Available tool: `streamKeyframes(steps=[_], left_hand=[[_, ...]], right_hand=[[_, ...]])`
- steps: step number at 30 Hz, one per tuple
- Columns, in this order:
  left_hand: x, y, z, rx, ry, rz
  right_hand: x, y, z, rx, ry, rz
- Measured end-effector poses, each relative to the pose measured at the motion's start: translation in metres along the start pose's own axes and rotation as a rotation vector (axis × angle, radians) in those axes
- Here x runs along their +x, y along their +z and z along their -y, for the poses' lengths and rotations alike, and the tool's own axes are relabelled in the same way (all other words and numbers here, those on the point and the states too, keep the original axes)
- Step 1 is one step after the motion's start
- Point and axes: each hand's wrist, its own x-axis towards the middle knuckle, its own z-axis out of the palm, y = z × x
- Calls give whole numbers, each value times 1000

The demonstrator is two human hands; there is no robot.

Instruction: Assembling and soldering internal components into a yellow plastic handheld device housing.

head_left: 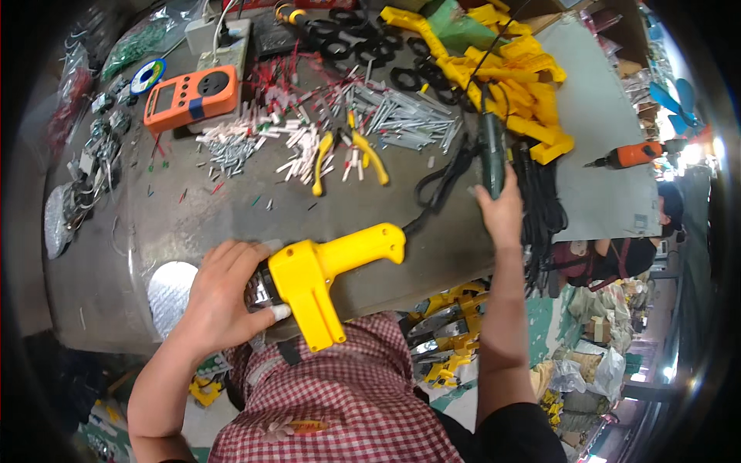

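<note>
My left hand (225, 289) is curled around the front end of a yellow pistol-shaped power tool body (309, 282). This tool lies on its side near the bench's front edge, its handle pointing right and a black cord running from the handle's end. A whitish wrap covers my left thumb tip. Further right, my right hand (502, 208) grips the lower part of a dark green electric screwdriver (492, 143), which stands nearly upright with a cord at its top. The screwdriver's lower end is hidden by my fingers.
Yellow-handled pliers (372, 158) lie beside loose screws (235, 154) and white sleeves. An orange multimeter (191, 99) stands back left. Yellow plastic shells (532, 96) and black cables (540, 201) crowd the right. An orange-handled tool (633, 154) rests beyond; another person is at far right.
</note>
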Motion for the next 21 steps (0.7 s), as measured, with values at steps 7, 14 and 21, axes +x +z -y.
streamKeyframes(steps=[7,14,21], left_hand=[[5,-3,2,-16,62,84],[-1,-1,4,30,93,26],[-3,5,9,17,76,10]], right_hand=[[-22,-48,44,1585,299,179],[-51,-50,112,2091,466,293],[-66,-20,111,2188,593,269]])
